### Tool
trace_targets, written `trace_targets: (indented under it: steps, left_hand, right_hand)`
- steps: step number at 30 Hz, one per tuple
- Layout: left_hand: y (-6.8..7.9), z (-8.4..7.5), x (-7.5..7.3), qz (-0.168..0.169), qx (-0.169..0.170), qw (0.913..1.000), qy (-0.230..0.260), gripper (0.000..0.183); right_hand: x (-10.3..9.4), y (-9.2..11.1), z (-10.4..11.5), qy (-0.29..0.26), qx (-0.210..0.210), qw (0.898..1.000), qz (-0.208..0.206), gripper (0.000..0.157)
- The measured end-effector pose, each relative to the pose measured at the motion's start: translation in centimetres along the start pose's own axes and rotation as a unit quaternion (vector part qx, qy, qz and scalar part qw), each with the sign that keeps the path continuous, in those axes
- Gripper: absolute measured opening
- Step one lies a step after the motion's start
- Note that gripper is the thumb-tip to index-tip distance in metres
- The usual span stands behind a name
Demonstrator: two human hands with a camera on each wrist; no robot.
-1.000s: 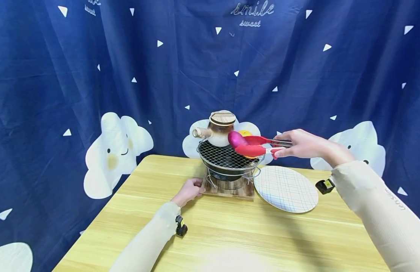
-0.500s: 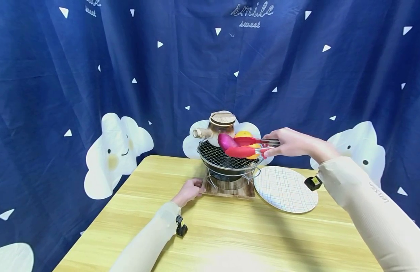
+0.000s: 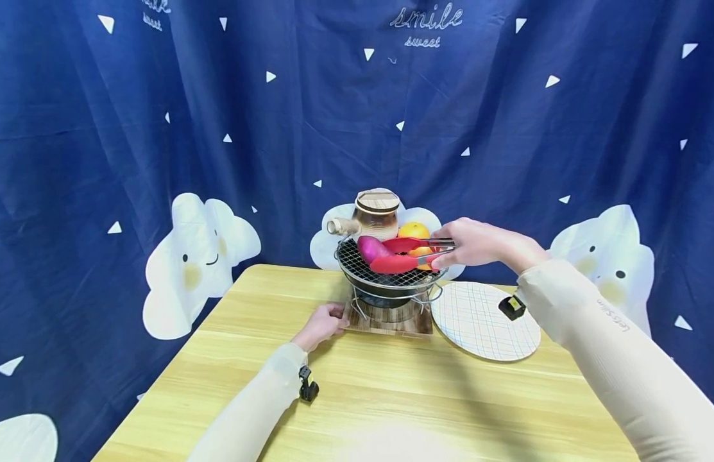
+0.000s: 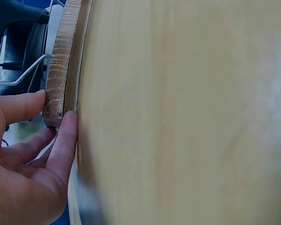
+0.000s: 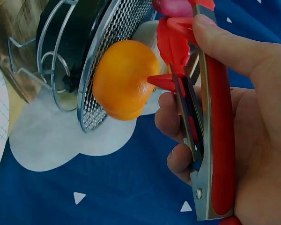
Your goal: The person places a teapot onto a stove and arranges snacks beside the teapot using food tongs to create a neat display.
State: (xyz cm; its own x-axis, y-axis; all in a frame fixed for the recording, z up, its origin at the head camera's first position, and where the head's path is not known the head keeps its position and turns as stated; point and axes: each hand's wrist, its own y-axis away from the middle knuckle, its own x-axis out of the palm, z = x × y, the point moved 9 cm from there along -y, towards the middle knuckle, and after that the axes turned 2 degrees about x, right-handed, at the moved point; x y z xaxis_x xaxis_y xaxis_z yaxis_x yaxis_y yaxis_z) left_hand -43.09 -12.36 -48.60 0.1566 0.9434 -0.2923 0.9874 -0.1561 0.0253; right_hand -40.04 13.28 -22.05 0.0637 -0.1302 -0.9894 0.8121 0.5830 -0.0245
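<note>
My right hand [image 3: 475, 242] grips red-handled tongs [image 5: 220, 126], with red tips [image 3: 394, 263] closed around a purple oblong vegetable like a sweet potato [image 3: 373, 249]. The vegetable is over the mesh grill rack [image 3: 352, 258], low beside the pot; whether it touches the mesh cannot be told. Two oranges [image 3: 413, 230] lie on the rack's right side, partly behind the tongs; one orange [image 5: 124, 79] shows large in the right wrist view. At the grill's base, my left hand [image 3: 322, 326] pinches the corner of the wooden board [image 4: 61, 79] between thumb and fingers.
A brown-and-cream pot [image 3: 376, 221] with a wooden lid and side handle stands at the rack's back. The black grill bowl [image 3: 380, 294] rests in a wire stand on the board. A checked round plate [image 3: 484, 324] lies to the right on the wooden table [image 3: 357, 385].
My right hand has moved left and slightly down with the tongs, carrying the purple vegetable from in front of the oranges toward the middle of the rack. The left hand stays on the board.
</note>
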Motion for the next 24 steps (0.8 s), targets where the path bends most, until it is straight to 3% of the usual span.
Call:
trace_targets:
  steps: [5, 24]
  left_hand:
    - [0.0, 0.0, 0.0, 0.001, 0.000, 1.0000, 0.002, 0.050]
    - [0.2, -0.1, -0.1, -0.004, 0.001, 0.9999, -0.010, 0.047]
  right_hand:
    - [0.4, -0.7, 0.1, 0.011, 0.011, 1.000, 0.008, 0.039]
    - [0.5, -1.2, 0.9, 0.036, 0.037, 0.998, 0.020, 0.052]
